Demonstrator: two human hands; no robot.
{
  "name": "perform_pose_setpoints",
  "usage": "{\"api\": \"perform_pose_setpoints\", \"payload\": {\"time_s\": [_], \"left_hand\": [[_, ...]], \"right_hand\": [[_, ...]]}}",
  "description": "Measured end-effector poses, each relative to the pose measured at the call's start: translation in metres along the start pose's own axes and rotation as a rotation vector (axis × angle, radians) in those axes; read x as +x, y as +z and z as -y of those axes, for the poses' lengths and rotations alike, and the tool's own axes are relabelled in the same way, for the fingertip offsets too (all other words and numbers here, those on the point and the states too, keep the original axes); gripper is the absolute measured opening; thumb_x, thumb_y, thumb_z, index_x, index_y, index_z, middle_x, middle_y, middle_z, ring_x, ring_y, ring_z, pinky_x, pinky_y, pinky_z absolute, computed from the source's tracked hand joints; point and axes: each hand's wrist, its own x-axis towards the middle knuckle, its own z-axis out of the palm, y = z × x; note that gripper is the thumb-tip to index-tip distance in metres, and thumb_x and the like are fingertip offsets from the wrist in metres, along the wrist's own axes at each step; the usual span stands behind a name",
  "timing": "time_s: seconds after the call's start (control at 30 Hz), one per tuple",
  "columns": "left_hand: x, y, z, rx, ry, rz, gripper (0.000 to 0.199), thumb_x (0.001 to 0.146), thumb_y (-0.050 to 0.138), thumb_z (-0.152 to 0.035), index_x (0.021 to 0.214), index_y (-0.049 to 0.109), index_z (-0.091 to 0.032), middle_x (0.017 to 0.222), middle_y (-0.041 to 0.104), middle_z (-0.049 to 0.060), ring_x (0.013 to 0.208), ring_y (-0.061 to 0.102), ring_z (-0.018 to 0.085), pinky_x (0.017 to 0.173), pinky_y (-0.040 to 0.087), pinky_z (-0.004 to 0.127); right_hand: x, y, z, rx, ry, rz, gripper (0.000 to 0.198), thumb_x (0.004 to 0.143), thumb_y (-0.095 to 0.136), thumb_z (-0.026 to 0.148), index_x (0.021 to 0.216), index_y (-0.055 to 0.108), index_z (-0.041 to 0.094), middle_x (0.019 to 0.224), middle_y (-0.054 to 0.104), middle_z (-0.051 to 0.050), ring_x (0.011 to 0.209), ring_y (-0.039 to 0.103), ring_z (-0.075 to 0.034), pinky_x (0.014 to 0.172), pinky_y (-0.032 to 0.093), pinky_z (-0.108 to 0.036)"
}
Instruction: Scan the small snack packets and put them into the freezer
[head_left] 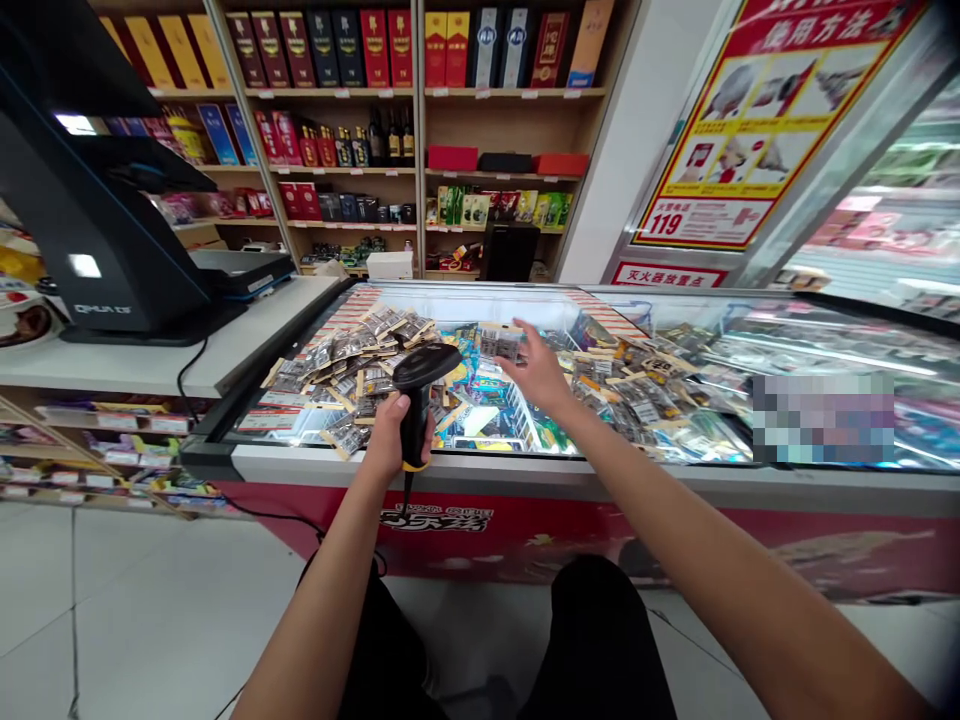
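Note:
My left hand (390,435) is wrapped around the handle of a black barcode scanner (426,370), its head turned to the right. In my right hand (541,375), a small clear packet (498,342) with a printed label is pinched between thumb and fingers, facing the scanner. Both hands are over the glass top of a chest freezer (540,485). To the left of the scanner lies a heap of similar packets (341,355) with brown edges. Another pile of packets (637,390) spreads to the right of my right hand. The packet's contents are too small to make out.
A counter (165,350) at the left holds a dark scale or register machine (135,240). The scanner's cable (285,515) hangs by the freezer front. Shelves of boxes and bottles (345,90) stand behind. A red and yellow poster (742,120) hangs at the right.

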Motion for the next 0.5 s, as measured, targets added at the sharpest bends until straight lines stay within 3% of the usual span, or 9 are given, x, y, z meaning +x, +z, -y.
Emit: {"api": "perform_pose_setpoints", "payload": {"time_s": [0.07,0.17,0.3,0.5], "left_hand": [[0.000,-0.001,0.000,0.001,-0.016,0.013,0.061,0.088,0.063,-0.076,0.105,0.062,-0.017,0.058,0.062,-0.002,0.032,0.051,0.014,0.033,0.036,0.024],[0.000,0.000,-0.002,0.014,-0.031,0.013,0.060,0.088,0.063,-0.076,0.101,0.061,-0.018,0.057,0.062,-0.002,0.032,0.050,0.014,0.033,0.035,0.025],[-0.001,0.001,-0.004,0.032,-0.054,0.031,0.056,0.088,0.064,-0.075,0.095,0.059,-0.020,0.059,0.064,-0.001,0.033,0.049,0.014,0.034,0.035,0.026],[-0.002,-0.002,-0.002,0.048,-0.086,0.071,0.057,0.090,0.062,-0.075,0.100,0.061,-0.018,0.058,0.063,-0.001,0.033,0.050,0.014,0.034,0.035,0.026]], "right_hand": [[-0.006,0.016,0.002,0.102,-0.002,0.000,0.074,0.090,0.074,0.067,0.147,0.061,0.022,0.137,0.073,-0.018,0.127,0.071,-0.038,0.106,0.059,-0.053],[-0.016,0.032,0.002,0.174,0.014,-0.036,0.064,0.090,0.071,0.072,0.132,0.065,0.024,0.131,0.075,-0.016,0.123,0.072,-0.036,0.107,0.058,-0.052],[-0.026,0.036,0.004,0.144,-0.012,0.000,0.057,0.091,0.071,0.069,0.127,0.064,0.025,0.129,0.075,-0.015,0.120,0.072,-0.036,0.105,0.059,-0.052],[-0.030,0.033,0.006,0.120,-0.018,0.033,0.052,0.094,0.067,0.066,0.127,0.062,0.026,0.128,0.075,-0.013,0.119,0.072,-0.035,0.097,0.061,-0.049]]}}
